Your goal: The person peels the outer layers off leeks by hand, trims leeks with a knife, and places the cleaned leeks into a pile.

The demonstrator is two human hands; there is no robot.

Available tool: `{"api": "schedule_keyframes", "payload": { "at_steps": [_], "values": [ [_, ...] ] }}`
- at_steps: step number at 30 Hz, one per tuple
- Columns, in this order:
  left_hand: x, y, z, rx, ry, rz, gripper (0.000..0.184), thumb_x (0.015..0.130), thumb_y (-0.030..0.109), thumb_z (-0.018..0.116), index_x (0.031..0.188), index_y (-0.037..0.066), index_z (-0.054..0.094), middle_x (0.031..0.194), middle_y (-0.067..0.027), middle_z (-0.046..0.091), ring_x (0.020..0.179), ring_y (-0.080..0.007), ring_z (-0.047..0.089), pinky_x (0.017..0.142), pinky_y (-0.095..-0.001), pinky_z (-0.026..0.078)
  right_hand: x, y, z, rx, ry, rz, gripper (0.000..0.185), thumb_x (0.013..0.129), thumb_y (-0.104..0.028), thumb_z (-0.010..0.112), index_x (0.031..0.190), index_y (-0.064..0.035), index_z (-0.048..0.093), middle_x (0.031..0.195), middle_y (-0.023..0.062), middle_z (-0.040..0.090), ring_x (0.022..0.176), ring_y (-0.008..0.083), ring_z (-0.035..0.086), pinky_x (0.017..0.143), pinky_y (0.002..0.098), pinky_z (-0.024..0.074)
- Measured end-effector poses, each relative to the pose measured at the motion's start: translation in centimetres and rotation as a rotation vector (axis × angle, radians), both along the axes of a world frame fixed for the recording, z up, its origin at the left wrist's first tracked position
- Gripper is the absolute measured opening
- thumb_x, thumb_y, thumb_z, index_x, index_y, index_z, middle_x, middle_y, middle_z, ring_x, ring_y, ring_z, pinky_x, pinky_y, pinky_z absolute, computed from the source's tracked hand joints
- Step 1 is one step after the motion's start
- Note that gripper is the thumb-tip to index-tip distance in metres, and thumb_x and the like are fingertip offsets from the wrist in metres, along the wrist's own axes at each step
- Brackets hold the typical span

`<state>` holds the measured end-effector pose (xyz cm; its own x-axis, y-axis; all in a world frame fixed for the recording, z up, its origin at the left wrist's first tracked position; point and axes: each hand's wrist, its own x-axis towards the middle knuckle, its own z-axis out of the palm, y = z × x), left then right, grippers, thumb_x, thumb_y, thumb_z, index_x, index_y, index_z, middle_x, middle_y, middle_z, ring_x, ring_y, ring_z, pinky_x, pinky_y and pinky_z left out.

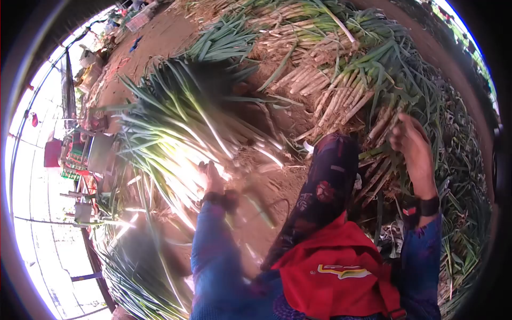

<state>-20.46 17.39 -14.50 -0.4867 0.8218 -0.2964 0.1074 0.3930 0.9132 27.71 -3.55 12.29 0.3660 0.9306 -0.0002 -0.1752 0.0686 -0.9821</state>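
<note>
My left hand (211, 180) is at the white stalks of a heap of long green onions (200, 114), in a strongly sunlit patch. Its fingers look stretched out and slightly apart. Glare washes out their edges, and whether they touch a stalk is unclear. My right hand (415, 146) is raised over the bundled green onions (346, 101) on the right. Its fingers are loosely bent and apart, with nothing visible in them. Roots and pale stalk ends of both heaps point toward the bare soil between them.
My knee in dark flowered cloth (333, 165) rises between the heaps, and a red apron (333, 272) covers my lap. More green onions (136, 272) lie at lower left, and leafy tops (458, 224) line the right edge. A metal frame (93, 266) stands at left.
</note>
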Motion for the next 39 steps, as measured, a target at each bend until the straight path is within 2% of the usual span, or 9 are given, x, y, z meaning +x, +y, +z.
{"api": "schedule_keyframes", "payload": {
  "at_steps": [3,6,12,16,19,25,34,36,39],
  "values": [
    [2.0,5.8,-4.1,0.289,-0.189,-0.176,0.031,0.083,0.010,0.058,0.114,0.004,0.059,0.102,-0.0061,0.060,0.090,-0.0178,0.053,0.076,-0.0317,0.043,5.4,-9.3,-6.6,-0.213,0.092,-0.335,0.036,0.099,-0.032,0.048,0.123,-0.0070,0.057,0.093,0.0013,0.063,0.083,0.0133,0.061,0.073,0.0297,0.0494],
    [17.0,1.3,15.1,0.287,-0.405,-0.441,0.034,0.088,0.016,0.065,0.120,0.007,0.057,0.098,-0.0029,0.062,0.088,-0.0145,0.059,0.073,-0.0291,0.045,4.3,-16.8,-10.3,-0.335,0.026,-0.412,0.034,0.098,-0.031,0.046,0.118,-0.0061,0.058,0.098,0.0047,0.065,0.089,0.0158,0.063,0.082,0.0304,0.0501],
    [37.0,-5.3,25.7,0.405,-0.587,-1.152,0.034,0.093,0.015,0.055,0.124,0.001,0.053,0.113,-0.0093,0.057,0.105,-0.0206,0.060,0.086,-0.0321,0.048,0.9,-22.2,-22.8,-0.671,0.291,-0.579,0.025,0.077,-0.001,0.058,0.100,-0.0010,0.066,0.088,0.0114,0.069,0.075,0.0217,0.068,0.066,0.0319,0.0571],
    [47.0,-6.0,21.1,0.217,-0.849,-1.269,0.033,0.090,0.012,0.055,0.122,0.003,0.054,0.110,-0.0095,0.059,0.098,-0.0211,0.063,0.077,-0.0309,0.053,-1.6,-22.1,-27.0,-0.636,0.051,-0.469,0.021,0.083,-0.012,0.059,0.100,-0.0003,0.066,0.086,0.0101,0.068,0.068,0.0185,0.064,0.061,0.0295,0.0526],
    [51.6,-7.2,17.7,0.016,-0.763,-1.167,0.030,0.087,0.008,0.062,0.116,0.004,0.054,0.099,-0.0056,0.062,0.090,-0.0186,0.064,0.071,-0.0310,0.054,-1.1,-21.1,-27.4,-0.568,-0.057,-0.453,0.024,0.087,-0.021,0.059,0.100,-0.0011,0.065,0.082,0.0078,0.066,0.065,0.0163,0.062,0.060,0.0286,0.0503],
    [53.8,-7.7,17.4,-0.014,-0.617,-1.206,0.029,0.088,0.006,0.062,0.116,0.005,0.055,0.099,-0.0067,0.063,0.087,-0.0169,0.065,0.065,-0.0269,0.051,7.3,-16.2,-29.9,-0.667,0.343,-0.613,0.028,0.091,-0.026,0.059,0.102,-0.0017,0.064,0.075,0.0046,0.064,0.063,0.0144,0.059,0.054,0.0285,0.0475],
    [53.3,-5.9,17.0,0.059,-0.599,-1.189,0.026,0.089,0.009,0.060,0.113,0.001,0.055,0.097,-0.0087,0.065,0.083,-0.0146,0.065,0.068,-0.0272,0.054,11.6,-2.4,-32.7,-0.506,0.668,-0.531,0.031,0.091,-0.026,0.060,0.113,-0.0053,0.057,0.103,0.0080,0.061,0.084,0.0208,0.061,0.080,0.0413,0.0502],
    [53.1,-6.0,17.5,0.035,-0.594,-1.187,0.026,0.089,0.010,0.061,0.113,0.002,0.057,0.093,-0.0074,0.067,0.081,-0.0141,0.065,0.069,-0.0266,0.052,12.3,-1.9,-41.0,-0.210,0.003,-0.447,0.038,0.085,-0.025,0.066,0.115,-0.0050,0.056,0.106,0.0104,0.059,0.083,0.0239,0.061,0.080,0.0446,0.0487],
    [52.7,-5.8,17.2,0.020,-0.532,-1.209,0.026,0.094,0.015,0.057,0.117,0.004,0.060,0.100,-0.0058,0.067,0.093,-0.0177,0.065,0.077,-0.0287,0.049,12.2,0.4,-48.1,-0.173,-0.212,-0.451,0.055,0.071,-0.019,0.075,0.120,-0.0049,0.054,0.110,0.0159,0.057,0.085,0.0345,0.060,0.078,0.0473,0.0482]
  ]
}}
